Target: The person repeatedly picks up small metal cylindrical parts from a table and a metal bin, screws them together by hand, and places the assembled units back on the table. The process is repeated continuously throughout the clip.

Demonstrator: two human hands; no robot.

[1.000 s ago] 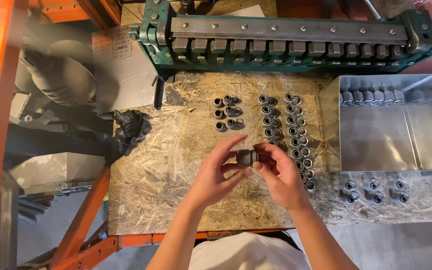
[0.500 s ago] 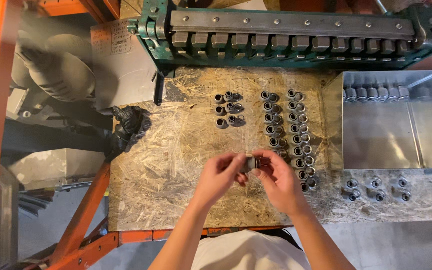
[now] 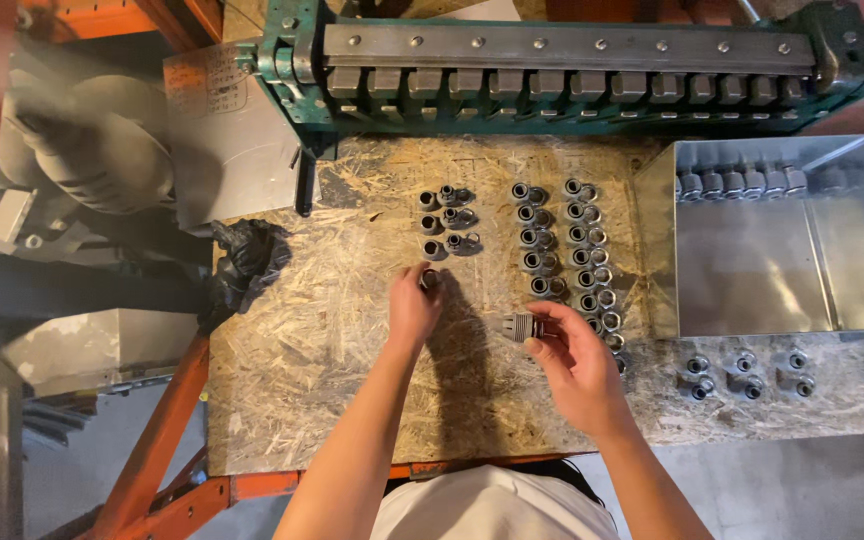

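Observation:
My left hand (image 3: 414, 305) reaches forward on the chipboard bench top (image 3: 352, 360) and pinches a small dark ring-shaped part (image 3: 430, 278) just below a short column of grey fittings (image 3: 446, 222). My right hand (image 3: 574, 360) holds a grey threaded fitting body (image 3: 518, 326) by its end, a little above the board. Two longer columns of the same fittings (image 3: 562, 250) run down the board to the right of my hands.
A green metal bending machine (image 3: 552, 60) spans the back of the bench. A shiny sheet-metal tray (image 3: 782, 270) at the right has a row of fittings along its far wall. More fittings (image 3: 747, 372) lie below it. Black gloves (image 3: 244, 262) sit at the left edge.
My hands held one fitting together at the middle; now they are apart. The left hand has moved forward with the small ring part, while the right keeps the fitting body.

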